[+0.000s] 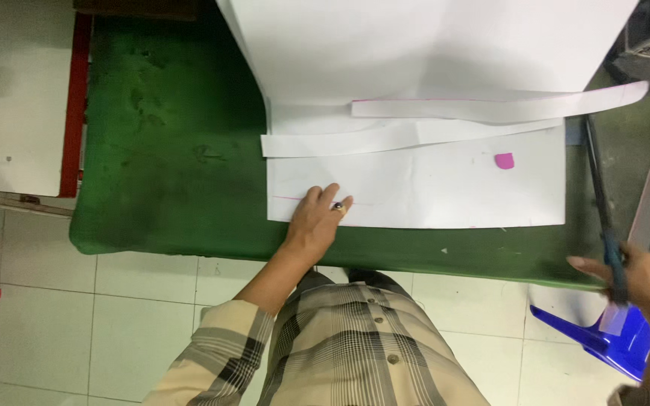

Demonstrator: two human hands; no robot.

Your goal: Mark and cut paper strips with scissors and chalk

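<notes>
The left hand [316,219] lies flat, palm down, fingers spread a little, on the near left corner of a large white rectangular paper sheet [430,188]; a ring with a dark stone [338,205] sits on one finger. The right hand [637,278] is off the sheet, beyond its right edge and nearer the body, closed around the blue handles of a pair of long scissors [603,203], whose dark blades run up past the sheet's right edge.

On the sheet, near its right part, lies a small pink piece [504,160]. Two long curved white paper strips [415,135] lie across the sheet's far edge, and a bigger white sheet [430,45] overlaps beyond them. All rest on a green padded table [167,150]. Below the right hand stands a blue plastic chair [611,342] on white floor tiles [137,316].
</notes>
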